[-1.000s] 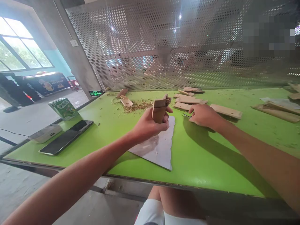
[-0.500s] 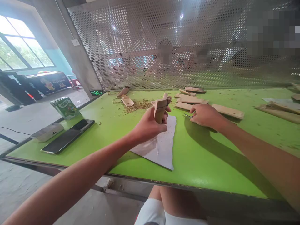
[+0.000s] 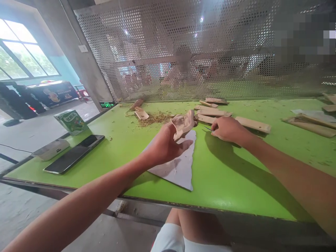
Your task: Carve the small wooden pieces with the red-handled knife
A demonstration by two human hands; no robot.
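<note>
My left hand (image 3: 166,144) holds a tan, crumpled-looking hollow piece (image 3: 183,124) above a white paper sheet (image 3: 181,171). Its material, carved wood or folded paper, I cannot make out. The thumb stands away from the piece while the other fingers, partly hidden, support it from behind. To the right, my right hand (image 3: 225,129) is closed low over the green table, pinching a thin metal tool (image 3: 208,128) whose narrow tip points left. What kind of tool it is stays hidden by the fingers. Flat tan pieces (image 3: 214,112) lie just beyond that hand.
Brown shavings (image 3: 154,119) are scattered near a small tan scoop-shaped piece (image 3: 142,113). A phone (image 3: 75,154), a white device (image 3: 54,148) and a green carton (image 3: 72,121) occupy the left side. A perforated metal screen (image 3: 157,52) stands along the table's back edge.
The tan piece has been turned in my left hand, so its uneven hollow side now shows; the thumb has moved off it. My right hand has stayed nearly still with the tool.
</note>
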